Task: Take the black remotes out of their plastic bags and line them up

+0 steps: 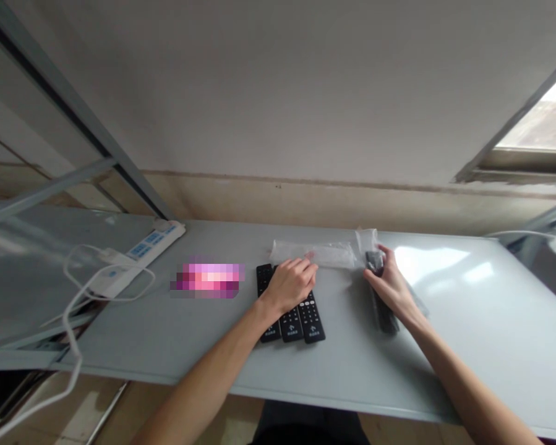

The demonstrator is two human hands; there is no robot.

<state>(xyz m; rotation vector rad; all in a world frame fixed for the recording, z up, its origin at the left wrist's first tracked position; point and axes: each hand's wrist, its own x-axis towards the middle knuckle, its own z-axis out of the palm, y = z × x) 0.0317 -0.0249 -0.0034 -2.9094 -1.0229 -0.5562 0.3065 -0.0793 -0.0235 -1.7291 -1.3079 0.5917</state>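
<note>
Three black remote controls (pixel 312 321) lie side by side on the grey table, buttons up. Across their upper part rests my left hand (pixel 290 283), its fingers curled inward; the fingertips are hidden, so whether they pinch anything does not show. To the right, my right hand (pixel 389 278) has its thumb and fingers around the upper end of a dark remote control in a clear plastic bag (pixel 385 315), which lies on the table. The bag's loose end (pixel 367 238) sticks out past the fingers. Behind the remotes is a flat clear plastic bag (pixel 333 254).
A white power strip (pixel 141 256) with a plugged-in white cable (pixel 76 346) runs along the table's left side. A blurred-out pink item (pixel 208 279) lies left of the remotes. The wall (pixel 278 201) closes off the back, and a metal frame post (pixel 133 185) stands at left.
</note>
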